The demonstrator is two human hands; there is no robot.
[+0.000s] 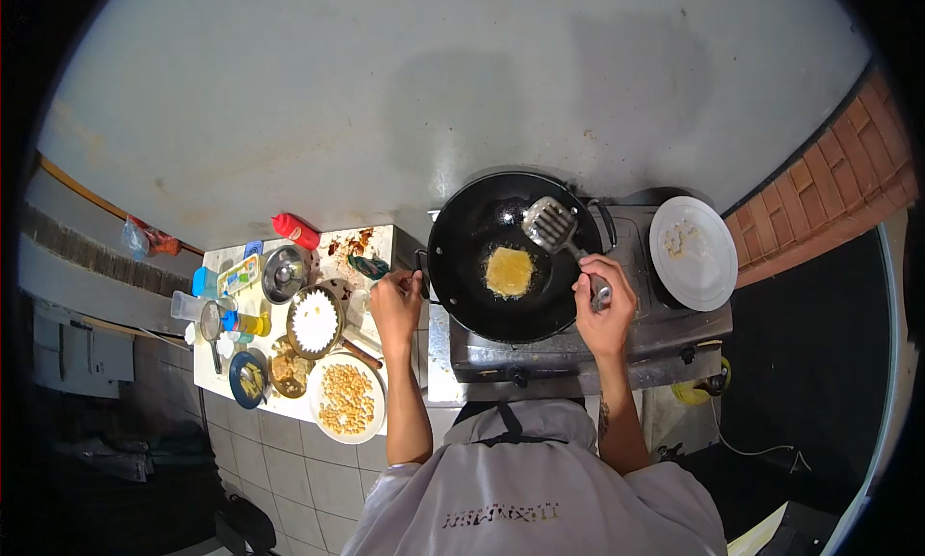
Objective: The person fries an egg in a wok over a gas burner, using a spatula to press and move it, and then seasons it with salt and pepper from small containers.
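Observation:
A black two-handled wok [462,307] stands on the stove, with a golden, flat piece of food [509,273] frying in bubbling oil at its middle. My right hand [607,303] grips the handle of a metal slotted spatula [551,223]. The spatula's head is over the wok, above and to the right of the food, not touching it in the picture. My left hand [397,307] is closed at the wok's left side handle [421,261], which the fingers partly hide.
A white plate [694,267] with crumbs lies right of the wok. On the left table are a red squeeze bottle [296,231], a steel bowl [285,274], a pan lined with white paper [315,319], a plate of nuts or beans [347,403] and a dark blue bowl [247,380]. A wall stands behind.

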